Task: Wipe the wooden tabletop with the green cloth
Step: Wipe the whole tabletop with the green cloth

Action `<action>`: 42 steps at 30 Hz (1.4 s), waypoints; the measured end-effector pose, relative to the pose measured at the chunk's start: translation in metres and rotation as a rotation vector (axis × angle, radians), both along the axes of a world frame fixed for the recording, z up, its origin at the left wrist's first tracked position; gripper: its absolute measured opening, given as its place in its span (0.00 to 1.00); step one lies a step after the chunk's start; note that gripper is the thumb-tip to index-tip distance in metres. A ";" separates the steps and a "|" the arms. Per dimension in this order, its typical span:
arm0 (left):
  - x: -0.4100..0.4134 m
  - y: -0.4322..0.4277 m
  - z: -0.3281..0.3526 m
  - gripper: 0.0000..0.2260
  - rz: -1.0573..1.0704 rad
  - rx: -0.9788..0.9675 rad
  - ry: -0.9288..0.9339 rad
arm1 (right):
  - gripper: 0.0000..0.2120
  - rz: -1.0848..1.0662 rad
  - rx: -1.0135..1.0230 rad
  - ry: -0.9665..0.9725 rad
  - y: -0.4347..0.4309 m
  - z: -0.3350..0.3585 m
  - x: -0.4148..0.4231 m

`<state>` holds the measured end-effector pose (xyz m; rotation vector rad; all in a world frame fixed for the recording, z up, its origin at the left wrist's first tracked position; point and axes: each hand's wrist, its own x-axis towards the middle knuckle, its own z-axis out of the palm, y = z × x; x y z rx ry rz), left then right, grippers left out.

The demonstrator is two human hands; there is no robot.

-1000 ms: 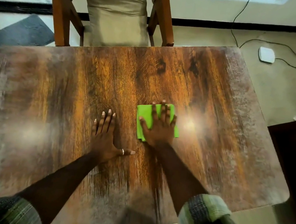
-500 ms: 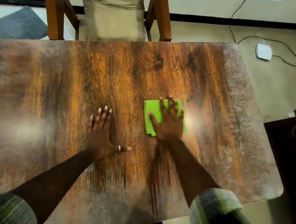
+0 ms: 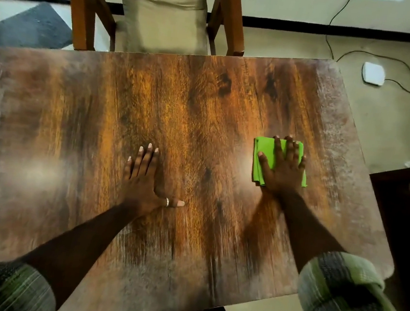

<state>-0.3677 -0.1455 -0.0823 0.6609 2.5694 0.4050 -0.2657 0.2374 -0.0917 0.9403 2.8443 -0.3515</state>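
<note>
A folded green cloth (image 3: 264,156) lies flat on the wooden tabletop (image 3: 191,108), toward its right side. My right hand (image 3: 283,168) presses down on the cloth with straight, spread fingers and covers most of it. My left hand (image 3: 145,182) rests flat on the bare wood near the middle of the table, fingers together, thumb stretched out to the right with a ring on it.
A wooden chair (image 3: 161,11) with a beige cushion stands at the table's far edge. On the floor to the right lie a white device (image 3: 373,73) and cables (image 3: 339,22). Dark furniture (image 3: 409,227) stands close to the table's right edge.
My right hand has slid the green cloth to the right across the tabletop, toward the right edge. My left hand has stayed flat in about the same place.
</note>
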 end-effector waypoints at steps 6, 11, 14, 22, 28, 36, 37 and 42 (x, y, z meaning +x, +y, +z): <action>0.000 0.002 0.000 0.72 0.005 0.018 0.013 | 0.38 0.167 -0.022 -0.012 -0.120 -0.003 -0.031; -0.002 -0.001 -0.007 0.69 -0.024 0.028 0.049 | 0.37 0.295 -0.099 0.031 -0.215 0.001 -0.053; -0.002 -0.003 -0.008 0.69 -0.020 0.048 0.049 | 0.37 0.339 -0.085 0.088 -0.217 0.000 -0.053; 0.001 0.000 -0.004 0.71 0.001 0.028 0.031 | 0.38 0.163 -0.019 -0.015 -0.073 0.000 -0.027; 0.022 -0.004 -0.008 0.61 0.064 0.050 0.026 | 0.40 0.065 0.008 -0.045 0.046 0.006 0.012; 0.094 -0.025 0.002 0.63 0.032 0.029 -0.002 | 0.36 0.062 0.028 -0.012 0.039 0.003 0.055; 0.099 -0.028 0.002 0.63 0.013 0.018 -0.006 | 0.36 0.058 0.035 -0.008 0.033 0.003 0.067; 0.111 -0.036 0.002 0.62 -0.017 -0.012 -0.044 | 0.37 0.045 0.043 -0.005 0.016 0.003 0.106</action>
